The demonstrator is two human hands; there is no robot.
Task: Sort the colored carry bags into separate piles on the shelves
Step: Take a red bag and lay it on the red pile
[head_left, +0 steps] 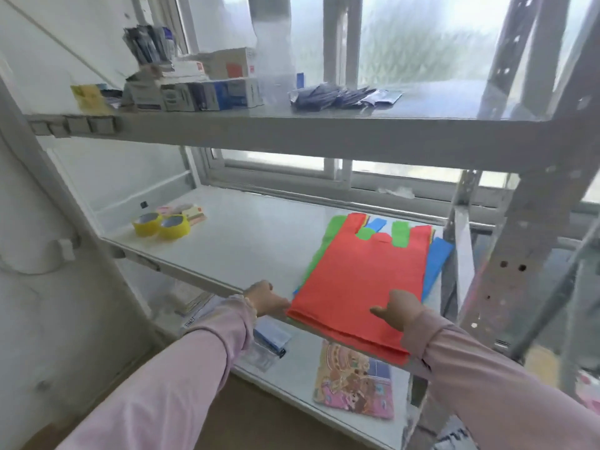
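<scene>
Carry bags (357,287), red over green and blue, sit stacked on the middle shelf's (246,241) right side, your right hand (398,308) rests flat on top, thumb spread, holding nothing, your left hand (264,298) is at the stack's near-left corner, grip unclear, tape rolls (161,225) well apart at left.

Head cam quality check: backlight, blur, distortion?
Head view: bright backlight from the window washes out the background; boxes on the upper shelf are smeared, soft; wide-angle bends the rack uprights; red bag, left hand and right hand evenly lit, fairly sharp.
</scene>
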